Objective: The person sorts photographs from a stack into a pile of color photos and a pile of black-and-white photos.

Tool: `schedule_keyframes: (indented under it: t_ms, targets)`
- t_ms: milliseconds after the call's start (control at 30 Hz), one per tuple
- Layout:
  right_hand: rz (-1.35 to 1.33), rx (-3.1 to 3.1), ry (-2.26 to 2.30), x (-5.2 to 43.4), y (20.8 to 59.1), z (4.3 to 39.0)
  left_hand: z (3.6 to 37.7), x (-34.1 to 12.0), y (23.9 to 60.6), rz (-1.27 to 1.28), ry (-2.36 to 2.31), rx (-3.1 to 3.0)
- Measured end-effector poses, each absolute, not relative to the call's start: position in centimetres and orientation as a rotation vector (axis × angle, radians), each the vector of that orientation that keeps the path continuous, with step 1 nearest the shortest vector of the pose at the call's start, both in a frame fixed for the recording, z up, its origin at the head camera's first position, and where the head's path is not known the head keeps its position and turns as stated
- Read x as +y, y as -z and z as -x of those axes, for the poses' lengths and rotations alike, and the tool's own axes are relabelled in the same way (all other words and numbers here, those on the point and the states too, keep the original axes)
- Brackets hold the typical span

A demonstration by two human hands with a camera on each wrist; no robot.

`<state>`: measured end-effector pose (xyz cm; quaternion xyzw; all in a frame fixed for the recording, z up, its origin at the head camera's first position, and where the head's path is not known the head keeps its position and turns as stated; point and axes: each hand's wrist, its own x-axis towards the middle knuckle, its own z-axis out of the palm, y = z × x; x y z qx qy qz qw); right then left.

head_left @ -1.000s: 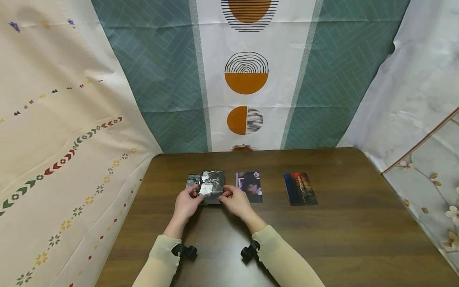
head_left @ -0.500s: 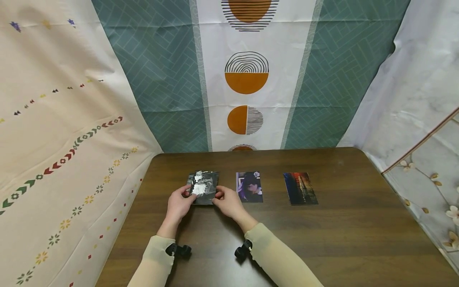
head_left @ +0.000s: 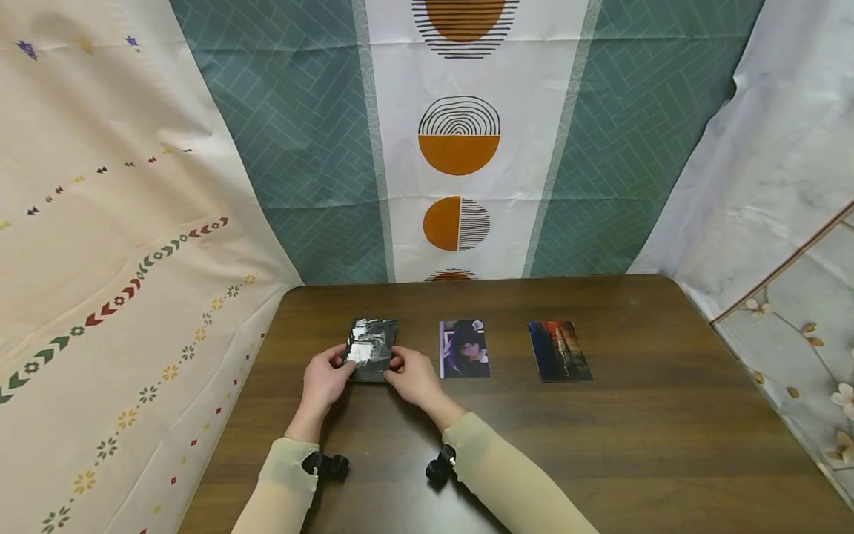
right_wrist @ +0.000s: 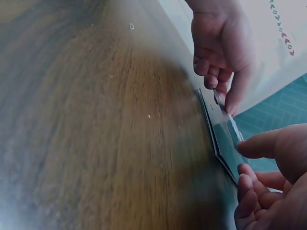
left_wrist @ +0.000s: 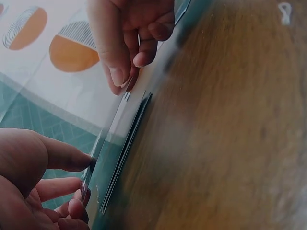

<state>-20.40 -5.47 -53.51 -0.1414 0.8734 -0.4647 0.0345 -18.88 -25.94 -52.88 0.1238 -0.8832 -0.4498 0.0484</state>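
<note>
A glossy black-and-white picture card [head_left: 371, 343] is held between both hands at the left of the table. My left hand [head_left: 325, 378] pinches its left edge between thumb and fingers, and my right hand [head_left: 415, 377] pinches the right edge. Seen edge-on in the left wrist view, the card stays slightly above a thin dark stack of cards [left_wrist: 125, 158] lying on the wood. From above, the held card covers nearly all of that stack [right_wrist: 211, 129]. A purple-toned picture card [head_left: 464, 348] lies to the right of my right hand.
Farther right on the brown wooden table [head_left: 667, 415] lies a red and dark blue picture card [head_left: 560, 351]. A green and white patterned cloth [head_left: 320, 148] hangs behind the table, with pale cloths at both sides. Black wrist cameras [head_left: 327, 466] sit on both sleeves.
Both hands have moved left with the black-and-white card, bringing it over the stack that showed at its left side before. The other two cards have stayed in place.
</note>
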Motion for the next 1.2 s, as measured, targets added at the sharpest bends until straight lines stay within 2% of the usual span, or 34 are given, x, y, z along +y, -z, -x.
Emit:
schedule_keyframes:
  t_ms: [1200]
  targets:
    - [0.378,2.801,1.153,-6.22,53.76,21.01,19.30,-26.01,53.53,-0.359,1.215,-2.780]
